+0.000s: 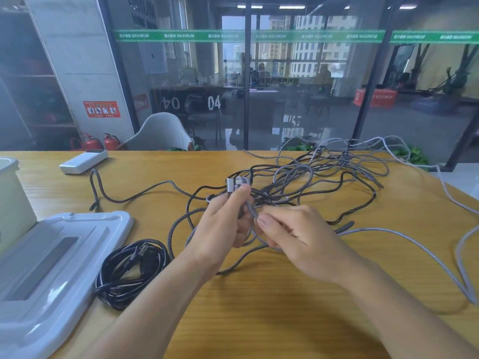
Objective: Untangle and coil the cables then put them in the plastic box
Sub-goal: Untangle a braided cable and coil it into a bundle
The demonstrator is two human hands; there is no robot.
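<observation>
Where hands (248, 224) pinch — cable (248, 208) blurred.

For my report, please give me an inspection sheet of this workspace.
Surface: wooden table, cables across it.
Job's things: plastic box at left edge; its lid lies beside it; coiled black cable next to the lid.
Clutter: white power bank near the far edge.
Hands: left hand holds a metal plug; right hand pinches a grey cable.
Cables: tangled pile of grey and black cables.
Surroundings: glass wall, white chair, fire extinguishers.
</observation>
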